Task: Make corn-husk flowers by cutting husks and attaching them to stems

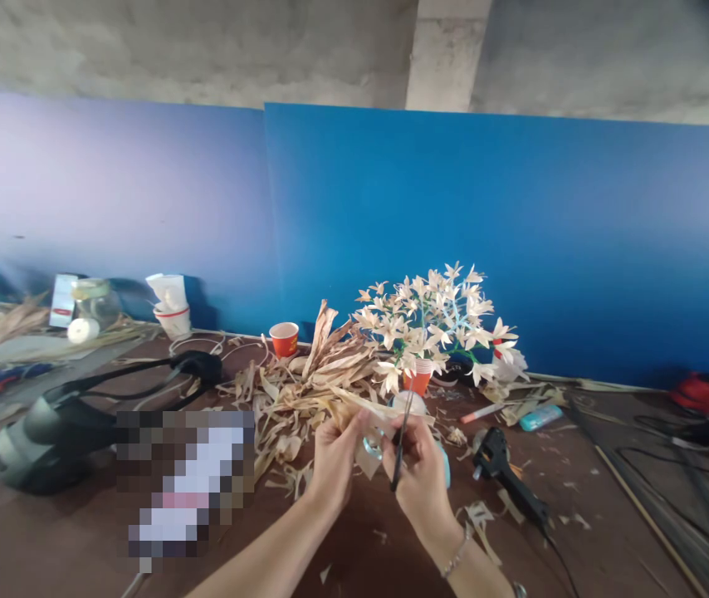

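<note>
My left hand [334, 457] is closed, thumb against fingers, on a pale dried corn husk [345, 407] that stretches across toward my right hand. My right hand [422, 465] is also closed and holds a slim dark pointed tool [399, 453] upright; its exact kind cannot be made out. A clear, bluish shiny ring-like thing [373, 446] shows between the hands, partly hidden. Behind them, an orange paper cup [417, 378] stands below a bunch of cream husk flowers [435, 320] on green and blue stems. Loose husk pieces [286, 407] lie heaped beside my left hand.
A black glue gun [507, 475] with a cord lies right of my hands, near a turquoise packet [541, 417]. Leftward are a phone-like pixelated object [196, 490] and a grey-black strapped device [43, 444]. A red cup [284, 339] stands by the blue panel [354, 208].
</note>
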A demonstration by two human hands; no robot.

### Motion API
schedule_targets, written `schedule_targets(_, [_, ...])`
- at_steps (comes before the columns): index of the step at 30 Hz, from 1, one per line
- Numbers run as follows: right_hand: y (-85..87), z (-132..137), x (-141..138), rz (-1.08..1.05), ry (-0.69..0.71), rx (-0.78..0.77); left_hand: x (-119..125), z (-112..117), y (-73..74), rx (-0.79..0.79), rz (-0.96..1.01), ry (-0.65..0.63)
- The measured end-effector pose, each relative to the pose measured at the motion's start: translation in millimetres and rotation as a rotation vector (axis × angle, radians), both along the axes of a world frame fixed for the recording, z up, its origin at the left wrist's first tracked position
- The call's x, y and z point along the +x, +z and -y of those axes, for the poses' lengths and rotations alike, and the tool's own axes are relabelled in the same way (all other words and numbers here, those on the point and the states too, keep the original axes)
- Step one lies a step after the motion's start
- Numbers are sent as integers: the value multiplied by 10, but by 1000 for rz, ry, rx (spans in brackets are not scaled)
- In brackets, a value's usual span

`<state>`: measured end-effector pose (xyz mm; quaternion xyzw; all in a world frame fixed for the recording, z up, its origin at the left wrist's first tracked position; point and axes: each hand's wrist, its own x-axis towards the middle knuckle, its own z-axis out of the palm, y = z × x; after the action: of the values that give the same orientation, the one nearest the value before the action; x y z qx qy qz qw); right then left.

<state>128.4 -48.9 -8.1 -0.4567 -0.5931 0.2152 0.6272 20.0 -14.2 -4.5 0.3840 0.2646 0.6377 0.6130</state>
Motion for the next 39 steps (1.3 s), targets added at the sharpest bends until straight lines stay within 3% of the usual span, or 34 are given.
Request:
schedule_targets(10, [-7, 12, 22, 107, -66, 25, -14, 13, 24, -3, -5, -33])
schedule_targets(14, [-11, -19, 71, 78, -93, -41, -139, -110, 94, -73, 136, 182])
schedule_targets(17, [-6, -32, 91, 60, -33, -40, -206, -186, 148, -76, 209, 163])
schedule_targets(22, [-24, -15, 129, 249, 75, -21, -215, -199, 154, -131, 147, 64])
schedule_targets(26, [-70, -59, 192, 224, 73, -48, -249, -236, 128, -151, 105, 101])
schedule_targets(31, [-116, -108, 218, 182, 166, -111, -291, -276, 127, -152, 128, 114])
schedule_targets(39, [-70, -73, 221, 207, 212, -178, -330, -292, 190, -113, 139, 159])
